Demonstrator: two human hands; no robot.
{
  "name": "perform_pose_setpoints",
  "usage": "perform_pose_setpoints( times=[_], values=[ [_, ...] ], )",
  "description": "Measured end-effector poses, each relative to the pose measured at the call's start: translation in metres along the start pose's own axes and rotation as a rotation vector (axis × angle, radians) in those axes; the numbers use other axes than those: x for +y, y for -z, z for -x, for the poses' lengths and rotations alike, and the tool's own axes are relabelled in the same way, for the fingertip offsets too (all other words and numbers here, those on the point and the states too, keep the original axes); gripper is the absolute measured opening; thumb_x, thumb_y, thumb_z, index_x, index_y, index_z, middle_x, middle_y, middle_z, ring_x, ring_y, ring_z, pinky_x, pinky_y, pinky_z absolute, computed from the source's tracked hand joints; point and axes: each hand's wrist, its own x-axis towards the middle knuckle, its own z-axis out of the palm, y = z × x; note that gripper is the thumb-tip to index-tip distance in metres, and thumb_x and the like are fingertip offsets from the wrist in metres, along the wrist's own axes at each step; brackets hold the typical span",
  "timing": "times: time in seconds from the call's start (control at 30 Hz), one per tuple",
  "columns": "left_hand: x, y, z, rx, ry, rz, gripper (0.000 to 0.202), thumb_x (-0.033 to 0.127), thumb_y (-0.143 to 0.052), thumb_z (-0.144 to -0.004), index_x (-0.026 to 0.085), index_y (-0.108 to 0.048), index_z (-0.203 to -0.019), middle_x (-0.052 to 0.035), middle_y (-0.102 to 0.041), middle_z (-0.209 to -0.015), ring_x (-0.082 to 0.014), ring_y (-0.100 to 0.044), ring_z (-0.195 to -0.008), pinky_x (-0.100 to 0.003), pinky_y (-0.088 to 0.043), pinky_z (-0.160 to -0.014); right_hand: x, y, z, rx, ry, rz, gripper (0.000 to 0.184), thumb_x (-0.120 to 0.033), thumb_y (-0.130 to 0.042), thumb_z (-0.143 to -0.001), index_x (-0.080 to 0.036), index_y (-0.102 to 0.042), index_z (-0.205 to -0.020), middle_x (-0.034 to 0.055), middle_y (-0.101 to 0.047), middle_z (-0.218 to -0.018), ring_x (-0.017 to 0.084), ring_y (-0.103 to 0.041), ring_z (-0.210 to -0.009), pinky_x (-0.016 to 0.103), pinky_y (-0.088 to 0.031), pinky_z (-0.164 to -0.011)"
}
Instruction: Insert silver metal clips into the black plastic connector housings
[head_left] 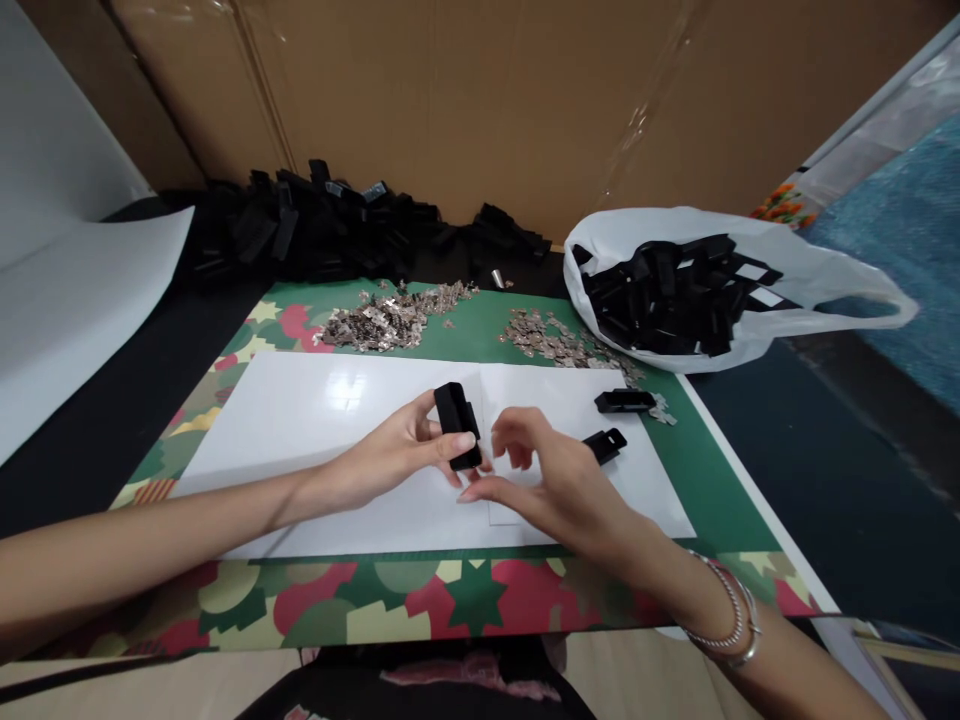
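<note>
My left hand (pixel 409 440) grips a black plastic housing (pixel 454 422), a small hollow block tilted upright, with the thumb across its lower end. Just to the right is my right hand (pixel 551 475), fingers curled and thumb apart from them, with nothing visible between. Its fingertips are close to the housing's lower end; whether they touch it I cannot tell. Two more black housings lie on the right of the white sheet (pixel 300 400), one by the edge (pixel 625 401) and another (pixel 604 445) partly hidden behind my right hand.
Small metal pieces form a large pile (pixel 386 322) and a smaller pile (pixel 555 340) on the green mat (pixel 480 320). A white plastic bag (pixel 814 260) full of black parts stands at the back right. More black parts (pixel 300 225) are heaped before the cardboard wall (pixel 450 100).
</note>
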Motion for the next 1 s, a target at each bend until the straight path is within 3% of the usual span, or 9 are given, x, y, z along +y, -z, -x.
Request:
perform_pose_setpoints(
  times=[0.1,0.27,0.37,0.47,0.53,0.63,0.7,0.8,1.0],
  values=[
    [0.000,-0.003,0.002,0.091,-0.052,0.017,0.029,0.030,-0.062,-0.081,0.020,-0.038,-0.092,-0.0054,-0.067,-0.091,-0.0204,-0.066,-0.085,-0.032,-0.051,-0.072,0.002,-0.002,-0.002,0.032,-0.082,0.030,0.050,-0.054,-0.073,-0.062,-0.019,-0.050,-0.090,0.0032,-0.059,-0.079,0.016,-0.054,-0.068,0.028,-0.046,-0.058],
    [-0.003,-0.010,0.007,0.241,-0.049,0.008,0.035,0.029,-0.068,-0.076,0.023,-0.037,-0.091,0.0011,-0.064,-0.090,-0.0198,-0.064,-0.094,-0.031,-0.049,-0.078,0.004,-0.010,-0.001,0.191,0.043,0.069,0.022,-0.029,-0.064,-0.080,-0.017,-0.057,-0.097,0.0099,-0.054,-0.102,0.019,-0.053,-0.091,0.034,-0.048,-0.078],
    [0.007,-0.008,0.008,0.224,-0.053,-0.011,0.030,0.032,-0.065,-0.079,0.024,-0.040,-0.094,0.0001,-0.064,-0.097,-0.0191,-0.058,-0.106,-0.031,-0.045,-0.087,0.004,-0.009,-0.002,0.254,0.126,0.057,0.019,-0.018,-0.063,-0.080,-0.016,-0.059,-0.098,0.0114,-0.053,-0.107,0.020,-0.052,-0.096,0.036,-0.047,-0.082],
    [0.030,0.000,0.007,0.173,-0.012,-0.054,0.023,0.041,-0.056,-0.083,0.022,-0.050,-0.093,-0.0044,-0.060,-0.114,-0.0221,-0.054,-0.112,-0.036,-0.039,-0.095,0.005,-0.004,-0.003,0.254,0.152,0.028,0.020,-0.015,-0.064,-0.078,-0.016,-0.059,-0.098,0.0107,-0.055,-0.103,0.021,-0.052,-0.098,0.037,-0.047,-0.082],
    [0.045,0.005,0.007,0.181,0.061,-0.198,0.024,0.043,-0.053,-0.083,0.020,-0.058,-0.090,-0.0040,-0.062,-0.110,-0.0232,-0.056,-0.106,-0.037,-0.039,-0.093,0.006,-0.003,-0.004,0.239,0.164,0.010,0.019,-0.015,-0.064,-0.078,-0.016,-0.059,-0.096,0.0103,-0.056,-0.101,0.021,-0.053,-0.096,0.038,-0.047,-0.082],
    [0.057,0.007,0.008,0.027,0.203,-0.418,0.023,0.038,-0.057,-0.079,0.020,-0.064,-0.090,-0.0020,-0.066,-0.091,-0.0202,-0.061,-0.087,-0.032,-0.044,-0.082,0.006,-0.005,-0.004,0.207,0.204,-0.003,0.018,-0.016,-0.064,-0.078,-0.017,-0.058,-0.095,0.0101,-0.057,-0.100,0.021,-0.052,-0.097,0.039,-0.047,-0.082],
    [0.056,0.006,0.008,-0.052,0.274,-0.475,0.025,0.038,-0.058,-0.078,0.020,-0.065,-0.094,-0.0006,-0.065,-0.084,-0.0157,-0.060,-0.073,-0.028,-0.046,-0.073,0.005,-0.008,-0.003,0.186,0.236,-0.008,0.018,-0.017,-0.063,-0.079,-0.017,-0.057,-0.096,0.0102,-0.057,-0.102,0.022,-0.052,-0.098,0.040,-0.047,-0.082],
    [0.050,0.002,0.009,-0.077,0.317,-0.498,0.031,0.042,-0.059,-0.077,0.019,-0.064,-0.097,0.0011,-0.061,-0.077,-0.0100,-0.051,-0.058,-0.023,-0.044,-0.061,0.002,-0.011,-0.001,0.175,0.269,-0.008,0.019,-0.014,-0.060,-0.080,-0.019,-0.056,-0.098,0.0100,-0.057,-0.103,0.022,-0.053,-0.098,0.041,-0.047,-0.080],
    [0.046,-0.001,0.008,-0.128,0.353,-0.535,0.035,0.048,-0.056,-0.078,0.017,-0.067,-0.089,0.0006,-0.060,-0.075,-0.0068,-0.041,-0.050,-0.019,-0.037,-0.048,-0.001,-0.012,-0.002,0.177,0.296,-0.008,0.019,-0.012,-0.058,-0.080,-0.018,-0.055,-0.098,0.0103,-0.058,-0.100,0.021,-0.054,-0.095,0.040,-0.047,-0.079]
  ],
)
